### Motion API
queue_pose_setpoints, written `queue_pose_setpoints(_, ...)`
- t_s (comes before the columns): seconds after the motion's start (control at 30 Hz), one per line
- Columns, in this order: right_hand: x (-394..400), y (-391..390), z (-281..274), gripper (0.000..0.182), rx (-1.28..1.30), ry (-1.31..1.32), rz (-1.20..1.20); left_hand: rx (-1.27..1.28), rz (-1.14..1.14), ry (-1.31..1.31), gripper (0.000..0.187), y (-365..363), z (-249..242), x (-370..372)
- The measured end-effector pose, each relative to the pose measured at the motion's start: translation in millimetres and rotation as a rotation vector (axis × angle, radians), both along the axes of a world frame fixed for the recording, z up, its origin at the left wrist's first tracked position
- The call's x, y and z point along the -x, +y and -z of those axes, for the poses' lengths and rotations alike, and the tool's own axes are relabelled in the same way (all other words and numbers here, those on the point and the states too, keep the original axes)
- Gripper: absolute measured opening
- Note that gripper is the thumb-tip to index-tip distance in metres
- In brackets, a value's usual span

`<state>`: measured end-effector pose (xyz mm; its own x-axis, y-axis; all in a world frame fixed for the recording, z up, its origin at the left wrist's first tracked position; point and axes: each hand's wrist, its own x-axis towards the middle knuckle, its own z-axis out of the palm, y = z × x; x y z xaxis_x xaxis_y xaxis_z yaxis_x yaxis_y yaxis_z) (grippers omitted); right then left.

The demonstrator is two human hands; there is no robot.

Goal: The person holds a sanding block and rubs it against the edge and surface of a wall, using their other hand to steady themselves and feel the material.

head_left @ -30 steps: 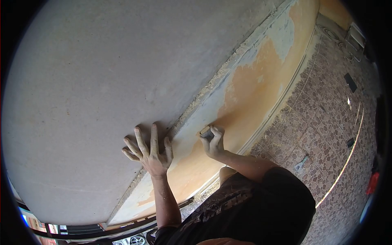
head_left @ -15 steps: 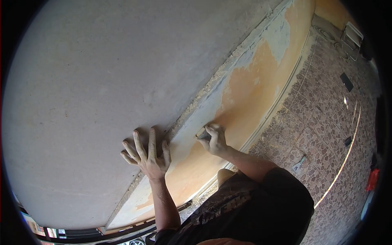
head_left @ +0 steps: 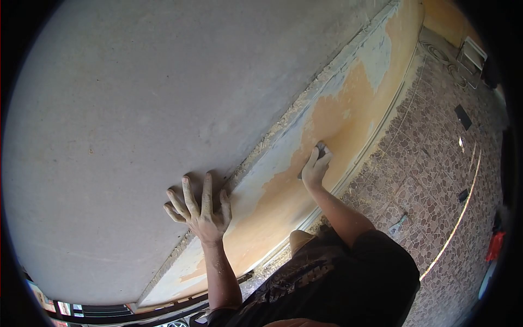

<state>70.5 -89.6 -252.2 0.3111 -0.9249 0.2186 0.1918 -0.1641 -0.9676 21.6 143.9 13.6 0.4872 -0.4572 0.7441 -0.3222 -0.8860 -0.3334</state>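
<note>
My left hand (head_left: pixel 206 218) lies on the grey wall surface (head_left: pixel 136 120) with its dusty fingers spread. Its thumb is near the rough ridge (head_left: pixel 272 133) that borders the lower band. My right hand (head_left: pixel 316 166) is closed at the orange and whitish patchy band (head_left: pixel 338 117), its fingers bent round a small dark object that is mostly hidden. What that object is cannot be made out. Pale dust coats both hands.
Right of the wall runs a stone-patterned floor (head_left: pixel 392 180). On it are a scraper-like tool (head_left: pixel 398 224), a dark flat piece (head_left: pixel 462 117), a small black object (head_left: pixel 463 195) and a pale rope or strip (head_left: pixel 455 223). A white-framed item (head_left: pixel 474 53) stands at the upper right.
My right hand has moved up and to the right along the band, from the whitish part onto the orange part. My left hand stays spread in nearly the same place.
</note>
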Motion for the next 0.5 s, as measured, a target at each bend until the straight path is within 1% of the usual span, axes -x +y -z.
queue_pose_setpoints(0.03,-12,-15,-37,0.041,-0.02,-0.118,0.079,0.002,0.002,-0.008,0.042,1,1,1)
queue_pose_setpoints(0.1,-12,-48,-136,0.038,0.038,-0.407,-0.038,-0.004,0.006,0.001,0.043,1,3,4)
queue_pose_setpoints(0.13,-12,-62,-174,0.038,0.079,-0.407,-0.064,-0.003,0.0,0.007,0.043,1,3,4)
queue_pose_setpoints(0.17,-13,-69,-194,0.038,0.122,-0.414,-0.088,-0.002,-0.004,0.005,0.043,2,2,3)
queue_pose_setpoints(0.2,-13,-67,-193,0.038,0.119,-0.415,-0.088,-0.005,-0.005,0.004,0.043,2,2,3)
queue_pose_setpoints(0.27,-10,-55,-192,0.041,0.206,-0.35,-0.034,0.007,0.007,0.003,0.042,1,1,4)
queue_pose_setpoints(0.3,-8,-38,-164,0.042,0.266,-0.309,-0.013,0.014,0.01,-0.011,0.042,1,-1,2)
queue_pose_setpoints(0.33,-4,-15,-119,0.044,0.328,-0.264,0.009,0.015,0.009,-0.007,0.043,1,-1,3)
queue_pose_setpoints(0.37,3,11,-71,0.045,0.313,-0.262,-0.005,0.012,0.007,0.006,0.043,0,1,4)
queue_pose_setpoints(0.4,18,25,-63,0.045,0.293,-0.253,-0.023,0.001,-0.003,-0.002,0.043,1,2,3)
queue_pose_setpoints(0.43,20,20,-55,0.045,0.292,-0.245,-0.025,0.0,-0.004,0.006,0.043,1,4,4)
queue_pose_setpoints(0.47,14,11,-48,0.044,0.23,-0.214,-0.033,0.006,0.01,0.004,0.043,2,3,2)
queue_pose_setpoints(0.5,11,-1,-58,0.044,0.166,-0.176,-0.05,0.012,0.016,0.009,0.042,3,3,3)
